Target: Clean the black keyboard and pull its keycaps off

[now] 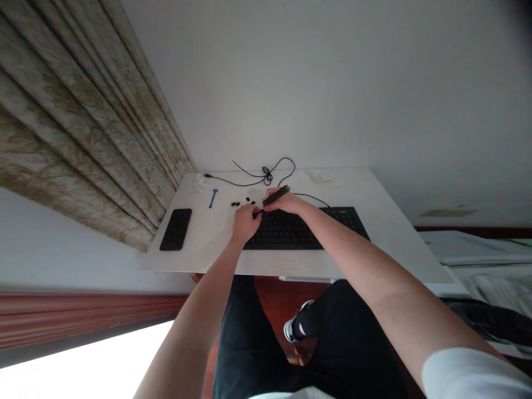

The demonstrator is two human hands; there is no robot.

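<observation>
A black keyboard (286,231) lies on the white table, its upper left part covered by my hands. My right hand (279,201) is closed on a dark brush-like tool (277,195), which slants above the keyboard's top left edge. Close beside it, my left hand (246,223) rests at the keyboard's left end, its fingers closed round something small and dark that I cannot make out. Several small black keycaps (235,204) lie on the table just beyond my left hand.
A black phone (175,229) lies at the table's left side, with a blue tool (213,198) beyond it. A looped black cable (267,176) runs along the back of the white table (399,249). Patterned curtains (83,111) hang on the left, by the table's edge.
</observation>
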